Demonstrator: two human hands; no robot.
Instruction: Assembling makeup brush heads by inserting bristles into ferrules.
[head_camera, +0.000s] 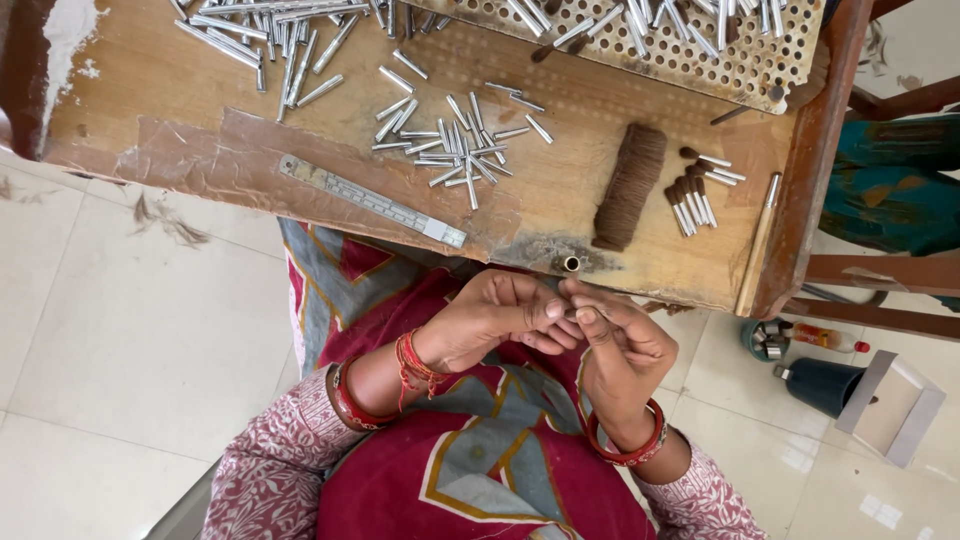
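As wrists bend inward, left hand (490, 315) and right hand (620, 350) pinch small tube (572, 313), fingertips together.

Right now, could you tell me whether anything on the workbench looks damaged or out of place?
The wooden workbench is worn: its brown tape covering is wrinkled and peeling. Small metal tubes lie in a loose, scattered heap. Stray fibres litter the floor tiles.

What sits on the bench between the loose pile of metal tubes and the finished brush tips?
A dark brown bundle of bristle hair lies between the tube pile and the brush tips, in the head view.
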